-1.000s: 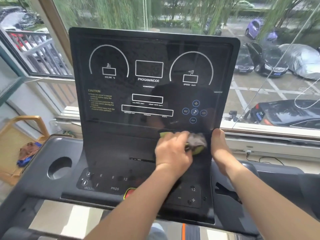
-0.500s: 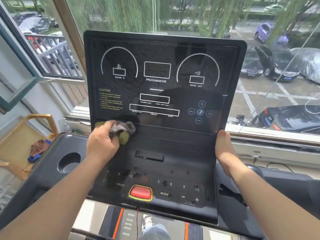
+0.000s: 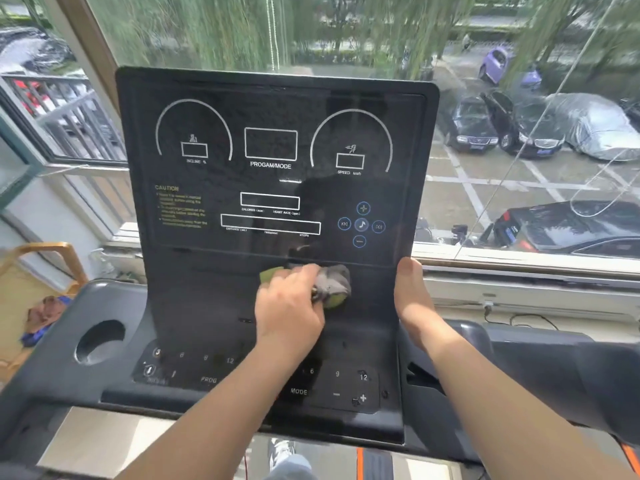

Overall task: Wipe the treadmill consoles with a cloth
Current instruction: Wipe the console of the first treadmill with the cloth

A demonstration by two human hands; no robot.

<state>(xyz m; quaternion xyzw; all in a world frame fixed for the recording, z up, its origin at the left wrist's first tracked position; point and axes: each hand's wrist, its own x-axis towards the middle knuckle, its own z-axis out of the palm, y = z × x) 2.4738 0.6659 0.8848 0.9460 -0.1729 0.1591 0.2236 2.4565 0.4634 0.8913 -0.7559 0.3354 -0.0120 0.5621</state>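
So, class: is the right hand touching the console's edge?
Touching. The head view shows the right hand wrapped against the console at its right edge, no gap visible.

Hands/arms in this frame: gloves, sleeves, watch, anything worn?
Nothing worn as far as the frame shows. The left hand and right hand are both bare, no gloves, and no rings are visible. Both forearms are uncovered from the wrist back to the bottom edge of the picture: no sleeves, watch, bands, straps or markings.
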